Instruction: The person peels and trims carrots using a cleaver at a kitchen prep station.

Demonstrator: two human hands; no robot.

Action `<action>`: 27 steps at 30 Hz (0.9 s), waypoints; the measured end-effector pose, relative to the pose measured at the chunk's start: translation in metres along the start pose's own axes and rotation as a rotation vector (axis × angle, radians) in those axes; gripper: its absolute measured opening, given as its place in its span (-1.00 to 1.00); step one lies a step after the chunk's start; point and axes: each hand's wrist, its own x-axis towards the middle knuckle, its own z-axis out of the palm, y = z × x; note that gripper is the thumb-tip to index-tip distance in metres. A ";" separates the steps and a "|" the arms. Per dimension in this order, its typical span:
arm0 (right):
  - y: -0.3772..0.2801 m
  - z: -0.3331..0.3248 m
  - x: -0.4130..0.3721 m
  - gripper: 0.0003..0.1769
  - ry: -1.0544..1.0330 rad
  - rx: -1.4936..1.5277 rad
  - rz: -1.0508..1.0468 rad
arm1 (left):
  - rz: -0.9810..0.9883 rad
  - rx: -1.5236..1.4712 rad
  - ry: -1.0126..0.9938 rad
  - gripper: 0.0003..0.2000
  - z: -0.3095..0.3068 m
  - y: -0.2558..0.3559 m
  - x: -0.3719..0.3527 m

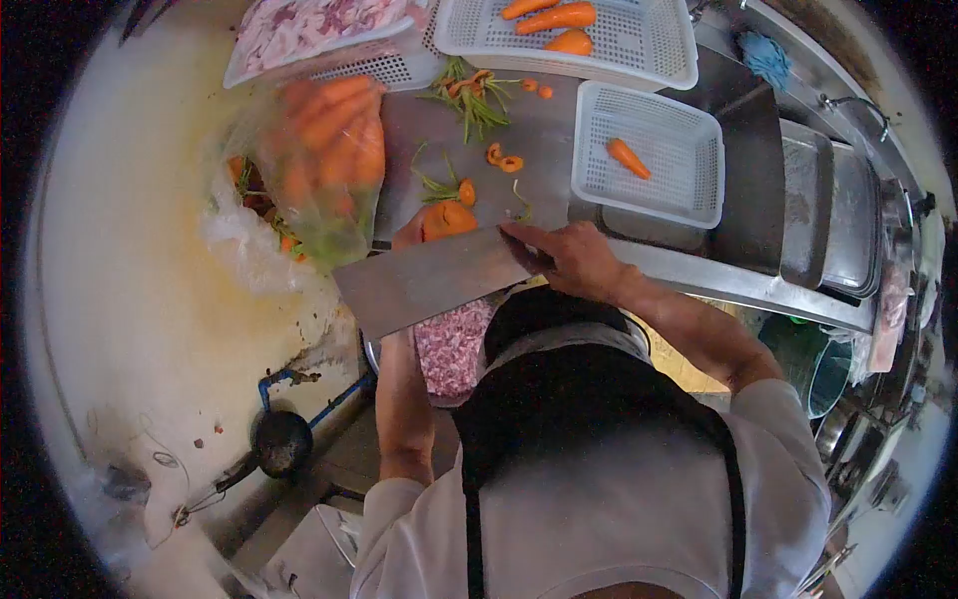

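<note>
My right hand [584,260] is wrapped round the handle end of a cleaver [424,285], whose wide blade reaches left across my left forearm. Behind the blade, my left hand [407,234] grips a thick carrot [449,220] at the near edge of the steel counter [419,135]; most of its fingers are hidden. Cut carrot tops with green stems [436,188] lie just beyond that carrot. Orange carrot slices [506,160] and a bunch of green stalks [477,105] are scattered farther back.
A plastic bag of carrots [334,140] sits on the left. One carrot [629,158] lies in a small white basket [649,205] at right. Behind are a larger basket [639,75] with several carrots and a tray of pale meat [319,30]. Minced meat [454,349] is below the counter edge.
</note>
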 end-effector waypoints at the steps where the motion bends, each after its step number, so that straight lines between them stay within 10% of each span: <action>1: 0.003 0.002 0.000 -0.27 -0.017 -0.020 0.015 | 0.022 -0.018 -0.008 -0.53 0.001 -0.001 0.001; 11: 0.058 0.027 0.013 -0.38 0.195 0.013 0.144 | 0.135 0.006 0.062 -0.49 0.001 0.017 0.007; 13: 0.022 0.005 0.007 -0.38 0.053 0.024 0.172 | -0.088 0.239 -0.095 -0.46 -0.008 0.003 0.012; 15: -0.003 -0.005 0.005 -0.38 -0.073 0.039 0.206 | -0.028 -0.534 0.305 -0.52 0.024 0.010 0.002; 25: 0.030 0.015 0.028 -0.52 -0.072 -0.080 0.313 | -0.154 0.129 -0.111 -0.52 0.004 -0.012 0.007; 27: 0.048 0.024 0.025 -0.55 -0.076 -0.047 0.347 | 0.157 0.029 -0.036 -0.51 0.004 0.012 0.008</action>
